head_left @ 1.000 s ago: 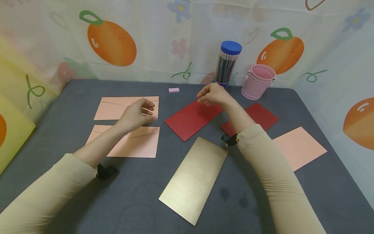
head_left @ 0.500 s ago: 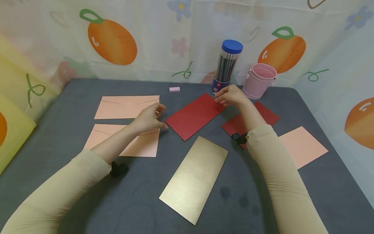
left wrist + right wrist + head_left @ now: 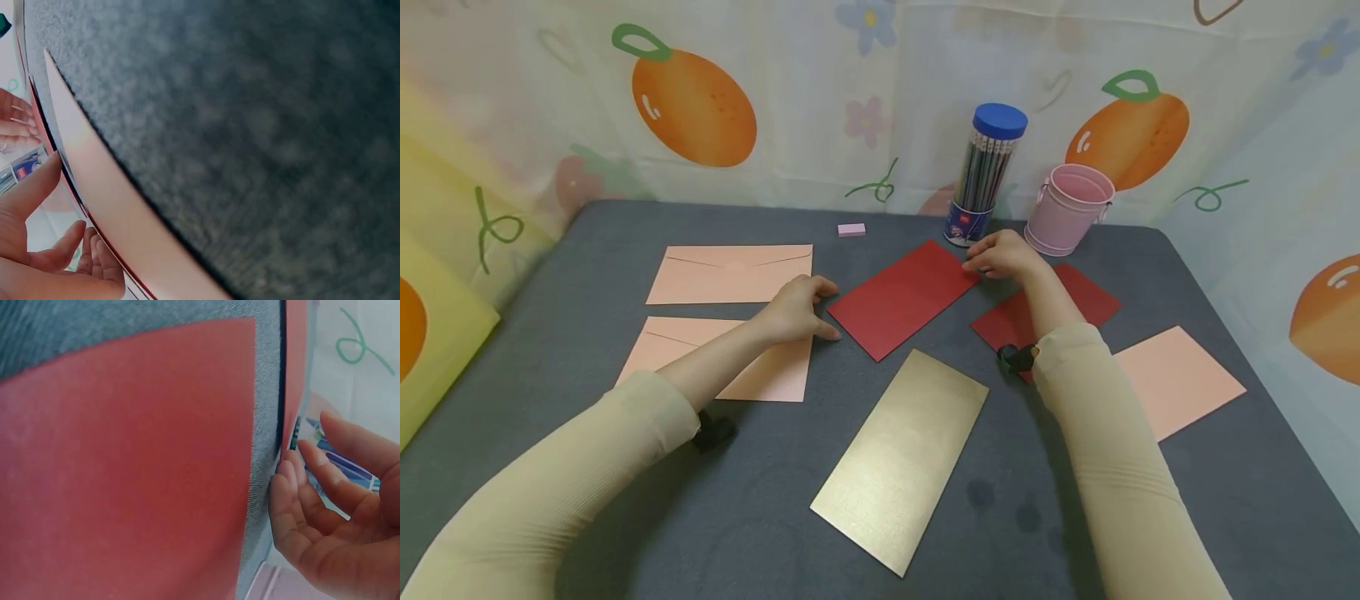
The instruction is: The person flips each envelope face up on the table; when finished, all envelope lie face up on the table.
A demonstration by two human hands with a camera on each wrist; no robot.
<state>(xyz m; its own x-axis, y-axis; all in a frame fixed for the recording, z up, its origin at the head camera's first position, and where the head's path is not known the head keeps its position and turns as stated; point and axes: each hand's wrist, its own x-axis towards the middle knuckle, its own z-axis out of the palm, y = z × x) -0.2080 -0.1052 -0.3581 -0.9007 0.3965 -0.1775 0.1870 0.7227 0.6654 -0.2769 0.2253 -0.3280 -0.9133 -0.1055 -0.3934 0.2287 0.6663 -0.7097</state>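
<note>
Nearest lies a gold envelope [image 3: 899, 461]. Beyond it, the red envelope [image 3: 904, 298] lies flat on the grey table [image 3: 587, 242], between 2 hands. The left hand [image 3: 795, 309] spreads at its near-left corner; the right hand [image 3: 1002, 254], fingers loosely curled, touches the far-right edge (neither pinches yet). A fingertip could skid the thin card instead of lifting it. The right wrist view shows fingertips [image 3: 289, 478] at the edge, unclear from the head.

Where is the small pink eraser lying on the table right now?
In the head view the small pink eraser lies alone at the far centre of the grey table, left of the pencil tub and beyond the tilted red envelope.
</note>
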